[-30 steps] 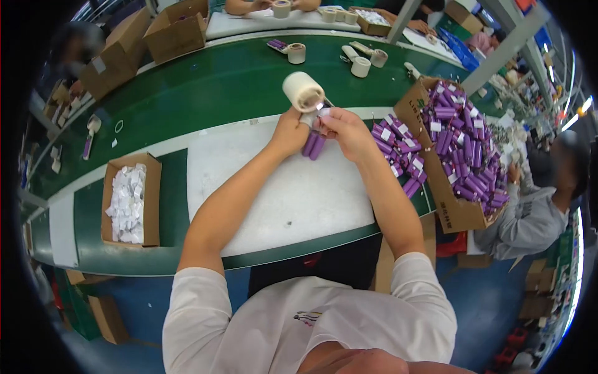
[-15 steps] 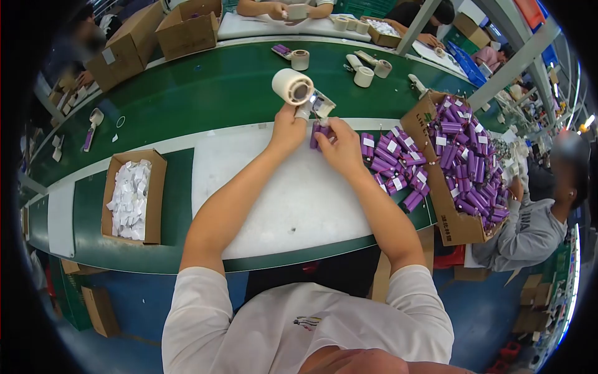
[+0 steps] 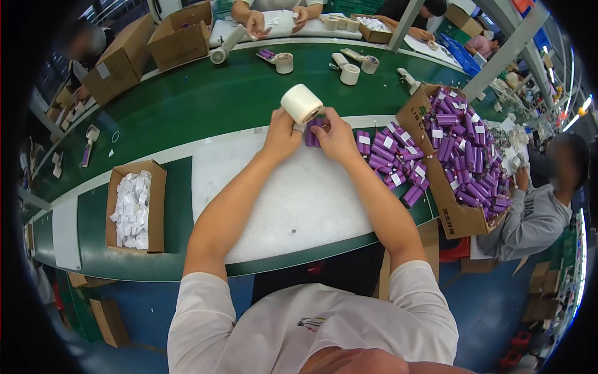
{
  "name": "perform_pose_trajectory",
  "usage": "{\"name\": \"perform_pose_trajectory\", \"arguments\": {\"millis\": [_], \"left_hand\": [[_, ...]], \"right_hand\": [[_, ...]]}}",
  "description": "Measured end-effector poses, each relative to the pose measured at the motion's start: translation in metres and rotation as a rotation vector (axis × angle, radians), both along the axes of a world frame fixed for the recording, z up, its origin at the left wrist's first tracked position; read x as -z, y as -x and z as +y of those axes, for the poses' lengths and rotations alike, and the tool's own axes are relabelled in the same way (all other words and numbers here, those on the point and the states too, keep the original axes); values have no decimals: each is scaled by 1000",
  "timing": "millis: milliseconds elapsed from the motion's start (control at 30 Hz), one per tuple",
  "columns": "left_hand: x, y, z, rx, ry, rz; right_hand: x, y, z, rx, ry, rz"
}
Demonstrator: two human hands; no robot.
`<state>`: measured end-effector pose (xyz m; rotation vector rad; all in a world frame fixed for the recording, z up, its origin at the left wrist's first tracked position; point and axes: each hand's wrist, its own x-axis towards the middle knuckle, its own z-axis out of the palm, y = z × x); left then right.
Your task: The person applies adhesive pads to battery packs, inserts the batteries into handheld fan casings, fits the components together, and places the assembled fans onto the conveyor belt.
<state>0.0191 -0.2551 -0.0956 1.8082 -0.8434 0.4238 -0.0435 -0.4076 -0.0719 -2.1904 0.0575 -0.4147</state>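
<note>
My left hand [image 3: 283, 133] is closed on the handle of a white device with a round head [image 3: 301, 103], held over the back edge of the white work mat [image 3: 274, 199]. Beside it my right hand [image 3: 334, 135] has its fingers closed on a purple battery pack [image 3: 313, 132] just under the round head. The device's handle is mostly hidden behind my hands. To the right of my right hand lies a pile of purple battery packs [image 3: 389, 153] with white labels.
A carton of purple packs [image 3: 445, 202] stands at right, a box of white pieces [image 3: 159, 209] at left. Several white devices lie on the green belt [image 3: 205, 93]. Across it a co-worker's hands [image 3: 256, 23] are spread; another person in grey [image 3: 539, 215] sits at right.
The device's round head has turned and moved slightly right, its open part now hidden. My hands have come closer together. Across the belt, the co-worker's hands have parted, and a white device now lies beside them.
</note>
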Motion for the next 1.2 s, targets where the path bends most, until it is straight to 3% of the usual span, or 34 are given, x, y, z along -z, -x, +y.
{"name": "perform_pose_trajectory", "arguments": {"millis": [233,433,533,633,833,1033,1200], "left_hand": [[4,-1,2,-10,-7,13],[8,-2,-1,-18,-72,-29],[13,-3,0,-18,-63,-12],[14,-3,-10,-35,-24,76],[-16,18,-16,-82,111,318],[-10,17,-28,148,467,747],[-20,19,-26,178,458,731]], "right_hand": [[20,-6,-4,-87,251,-149],[32,10,13,16,256,-217],[22,15,20,112,489,-323],[20,13,12,96,267,-153],[12,16,0,-64,180,-436],[10,14,-5,-64,299,-519],[1,17,-4,-77,173,-447]]}}
